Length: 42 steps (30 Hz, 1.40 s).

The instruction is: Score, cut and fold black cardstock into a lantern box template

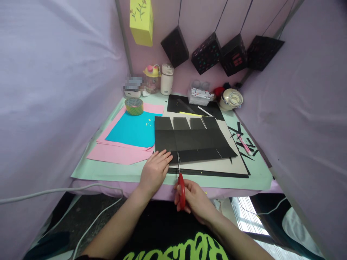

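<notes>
Likely light and creasable, the black card (197, 139) wants pinning near the surface's front edge (114, 176); my left hand (155, 170) lies flat there, my right hand (195, 198) grips scissors (182, 191).

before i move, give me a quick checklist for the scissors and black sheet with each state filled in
1. Right hand holding the scissors: ok, by the red handles.
2. Left hand on the black sheet: ok, at its near left corner.
3. Left fingers off the blades: ok, close but apart.
4. Blades at the sheet's near edge: ok.
5. Exact gap between blades: cannot tell, too small.
6. Tape roll off the sheet: ok.
</notes>
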Motion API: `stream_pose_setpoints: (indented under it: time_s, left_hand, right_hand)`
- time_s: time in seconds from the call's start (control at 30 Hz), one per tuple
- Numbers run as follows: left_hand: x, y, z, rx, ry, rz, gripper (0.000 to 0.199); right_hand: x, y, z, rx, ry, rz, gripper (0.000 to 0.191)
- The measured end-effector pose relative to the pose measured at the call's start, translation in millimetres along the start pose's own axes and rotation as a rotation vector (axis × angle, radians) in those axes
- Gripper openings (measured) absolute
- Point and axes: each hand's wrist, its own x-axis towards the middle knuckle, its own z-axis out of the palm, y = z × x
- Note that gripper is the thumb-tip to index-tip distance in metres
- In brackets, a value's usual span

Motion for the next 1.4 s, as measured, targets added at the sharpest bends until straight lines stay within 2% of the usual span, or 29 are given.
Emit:
stream_pose_setpoints:
  time_s: [0.37, 0.6, 1.17, 1.4]
  left_hand:
    - [0, -1, -0.6, 0.013, 0.005, 0.028, 0.03]
    - [1, -1, -2.4, -0.006, 0.008, 0.102, 0.029]
    - [-3, -3, -3.6, -0.161, 0.017, 0.222, 0.029]
    - [-4, -5, -3.3, -0.216, -0.007, 0.203, 0.031]
  right_hand:
    - [-1, -1, 0, 0.013, -0.01, 0.029, 0.047]
    - [-3, -13, -1, -0.099, -0.033, 0.077, 0.063]
    - [-15, -30, -10, -0.261, 0.026, 0.138, 0.068]
    - [-14, -28, -7, -0.294, 0.085, 0.178, 0.067]
